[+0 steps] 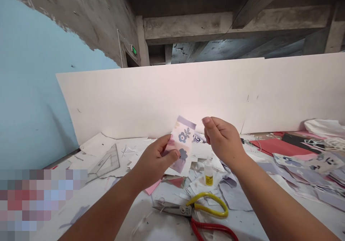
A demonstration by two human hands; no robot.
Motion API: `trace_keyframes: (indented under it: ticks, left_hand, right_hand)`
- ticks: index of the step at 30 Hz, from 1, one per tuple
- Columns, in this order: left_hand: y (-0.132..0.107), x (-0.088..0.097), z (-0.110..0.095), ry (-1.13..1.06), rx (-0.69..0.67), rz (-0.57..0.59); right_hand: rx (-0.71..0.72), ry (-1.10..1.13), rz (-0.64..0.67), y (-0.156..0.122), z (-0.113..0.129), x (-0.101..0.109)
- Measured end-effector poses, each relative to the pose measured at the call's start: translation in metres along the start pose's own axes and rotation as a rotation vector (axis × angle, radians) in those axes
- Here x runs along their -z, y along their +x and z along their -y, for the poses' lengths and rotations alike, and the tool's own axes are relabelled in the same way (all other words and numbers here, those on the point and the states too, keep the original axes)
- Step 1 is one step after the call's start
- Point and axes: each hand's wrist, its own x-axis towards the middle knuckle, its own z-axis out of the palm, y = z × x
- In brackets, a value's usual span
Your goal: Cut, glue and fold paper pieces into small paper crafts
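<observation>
Workbench point(140, 223) littered with paper scraps point(198, 185) carries a small glue bottle point(208, 173) and yellow-handled scissors point(207, 205) below the hands. A loose pinch could let the flower-printed paper point(183, 140) slip into that clutter. Left hand point(153, 163) grips it between thumb and fingers, above the bench; right hand point(223, 140) hangs half-curled beside it, holding nothing.

Two hands point(188, 144) show from here, with one flower-printed paper card point(182, 140) between them. Counting outward from them across the surface point(145, 216): one clear plastic set square point(105, 162) at nine o'clock, one small glue bottle point(208, 171) at five o'clock, one yellow scissor handle point(210, 207) and one red scissor handle point(212, 228) at six o'clock, and one red card sheet point(272, 147) at three o'clock. Above, at eleven o'clock, hangs one green exit sign point(134, 50).
</observation>
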Motion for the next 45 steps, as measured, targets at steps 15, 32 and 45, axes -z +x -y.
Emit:
trace_keyframes:
  ticks: [15,32,45]
  left_hand:
    - [0.006,-0.002,0.01,-0.162,0.016,0.027]
    - [0.017,-0.003,-0.013,-0.451,0.076,-0.102]
    - [0.019,-0.008,-0.022,-0.59,-0.042,-0.368]
  right_hand:
    - [-0.081,0.376,0.504,-0.001,-0.003,-0.016]
    - [-0.115,-0.784,1.121,-0.068,-0.019,-0.001]
    - [-0.208,-0.512,0.873,-0.093,-0.047,0.024]
